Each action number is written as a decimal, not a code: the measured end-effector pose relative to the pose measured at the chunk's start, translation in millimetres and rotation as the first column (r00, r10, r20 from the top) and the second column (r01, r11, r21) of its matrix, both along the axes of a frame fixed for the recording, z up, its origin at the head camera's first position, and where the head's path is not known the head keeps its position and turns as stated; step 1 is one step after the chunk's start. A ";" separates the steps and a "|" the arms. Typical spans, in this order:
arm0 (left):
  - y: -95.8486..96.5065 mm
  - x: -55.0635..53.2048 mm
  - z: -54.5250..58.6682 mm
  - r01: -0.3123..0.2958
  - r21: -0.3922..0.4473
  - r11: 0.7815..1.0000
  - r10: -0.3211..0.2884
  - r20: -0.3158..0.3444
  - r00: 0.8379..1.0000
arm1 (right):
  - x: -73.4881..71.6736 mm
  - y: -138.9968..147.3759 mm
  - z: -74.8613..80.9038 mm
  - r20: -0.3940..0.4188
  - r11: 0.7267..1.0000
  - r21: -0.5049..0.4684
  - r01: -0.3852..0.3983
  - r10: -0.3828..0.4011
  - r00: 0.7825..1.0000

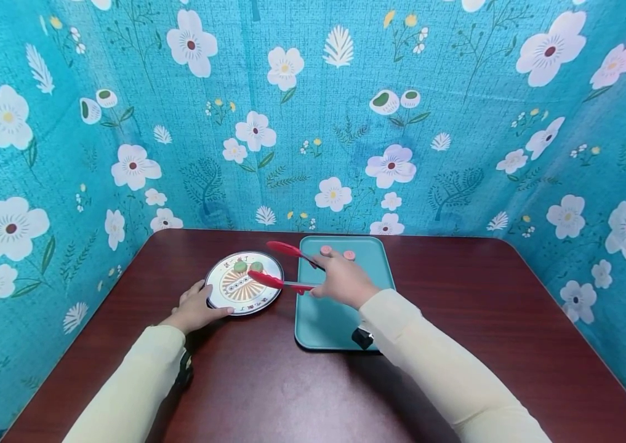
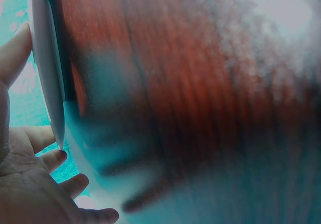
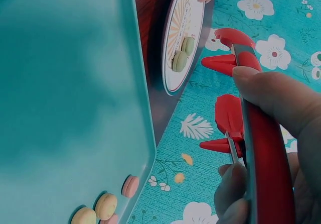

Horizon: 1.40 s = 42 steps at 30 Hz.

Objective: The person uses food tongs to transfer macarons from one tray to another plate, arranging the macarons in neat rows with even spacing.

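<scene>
My right hand (image 1: 346, 280) grips red tongs (image 1: 265, 279) over the tray; their arms are spread apart, with nothing between the tips. One tip overlaps the plate's right part in the head view. Two green macarons (image 1: 248, 267) rest side by side on the round, patterned white plate (image 1: 218, 267). At the plate's left, my left hand (image 1: 193, 309) touches the rim, its thumb along the near edge and its fingers spread at the left side. In the left wrist view the plate (image 2: 45, 58) shows edge-on beside the thumb and the extended fingers.
A teal rectangular tray (image 1: 318, 329) lies right of the plate. Pink macarons (image 1: 349, 255) and yellow macarons (image 3: 106, 206) sit near its far end, some hidden by the right hand in the head view. A flowered blue cloth (image 1: 301, 141) hangs behind the dark wooden table (image 1: 257, 387).
</scene>
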<state>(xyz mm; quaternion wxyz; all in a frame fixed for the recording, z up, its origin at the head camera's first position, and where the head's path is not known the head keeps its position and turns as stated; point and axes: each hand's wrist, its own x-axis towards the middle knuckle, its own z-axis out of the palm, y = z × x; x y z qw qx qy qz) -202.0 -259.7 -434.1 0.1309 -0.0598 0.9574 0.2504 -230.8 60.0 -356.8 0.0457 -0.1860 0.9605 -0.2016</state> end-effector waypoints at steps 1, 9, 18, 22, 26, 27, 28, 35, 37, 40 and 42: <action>0.2 -0.2 0.3 0.001 -0.001 1.000 -0.001 -0.002 1.000 | 0.7 0.6 0.6 0.004 1.000 -0.003 0.001 -0.001 1.000; -0.1 1.1 0.9 0.000 0.009 1.000 0.000 0.003 1.000 | 8.5 7.2 7.5 0.015 0.998 -0.042 0.045 -0.044 0.999; -0.7 2.0 0.7 0.000 0.008 1.000 0.000 -0.001 1.000 | 11.9 20.5 11.1 0.009 0.995 -0.069 0.073 -0.072 0.997; -1.0 1.8 0.5 0.005 0.009 1.000 -0.005 -0.005 1.000 | 12.8 29.0 10.8 0.010 0.993 -0.077 0.084 -0.084 0.996; -1.9 1.0 -0.5 0.007 0.010 1.000 -0.007 -0.001 1.000 | 13.7 38.6 10.9 0.008 0.993 -0.071 0.096 -0.096 0.995; -2.4 0.8 -0.8 0.009 0.007 1.000 -0.009 -0.002 1.000 | 13.9 41.0 11.0 0.005 0.993 -0.067 0.098 -0.098 0.995; -2.8 0.5 -1.1 0.009 0.006 1.000 -0.009 -0.001 1.000 | 14.0 43.4 10.9 0.001 0.993 -0.064 0.101 -0.101 0.995; -3.6 -0.6 -4.1 0.011 0.005 1.000 -0.011 -0.002 1.000 | 14.8 56.3 9.4 -0.029 0.989 -0.065 0.131 -0.133 0.991; -3.5 -0.7 -4.3 0.013 0.003 1.000 -0.013 -0.005 1.000 | 15.0 59.3 8.9 -0.034 0.988 -0.064 0.139 -0.142 0.989; -3.3 -0.7 -4.3 0.013 0.002 1.000 -0.013 -0.004 1.000 | 15.9 63.3 8.6 -0.040 0.987 -0.062 0.149 -0.152 0.988; -2.7 -0.5 -3.8 0.012 0.002 1.000 -0.012 -0.003 1.000 | 17.5 65.8 8.5 -0.046 0.985 -0.061 0.160 -0.163 0.986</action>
